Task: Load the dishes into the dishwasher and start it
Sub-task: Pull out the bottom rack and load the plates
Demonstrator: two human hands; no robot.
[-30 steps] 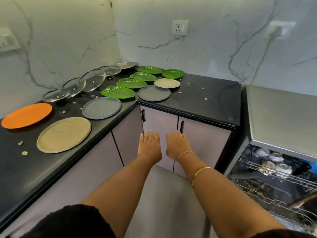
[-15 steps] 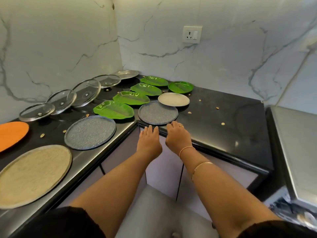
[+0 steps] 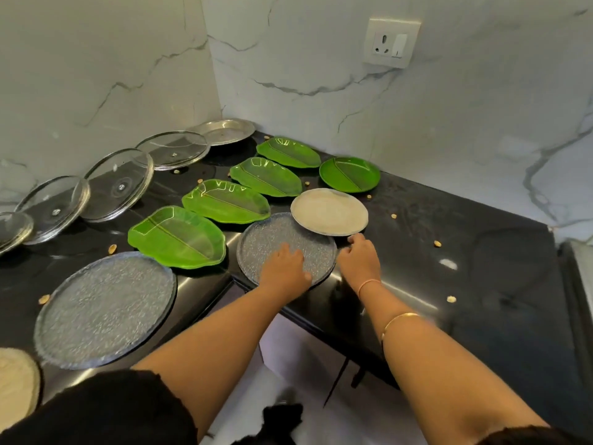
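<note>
Left hand (image 3: 284, 268): I see it flat, fingers together, resting on the grey speckled plate (image 3: 272, 236).
Right hand (image 3: 359, 261): at that plate's right rim; grip I cannot tell.

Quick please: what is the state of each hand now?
Left hand: open, resting on the small grey speckled round plate.
Right hand: fingers curled at that plate's right rim; whether it grips cannot be told.

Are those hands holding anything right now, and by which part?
Nothing is lifted yet. The left hand rests on the smaller grey speckled plate near its front edge. The right hand is at that plate's right rim, but whether it grips cannot be told.
</note>
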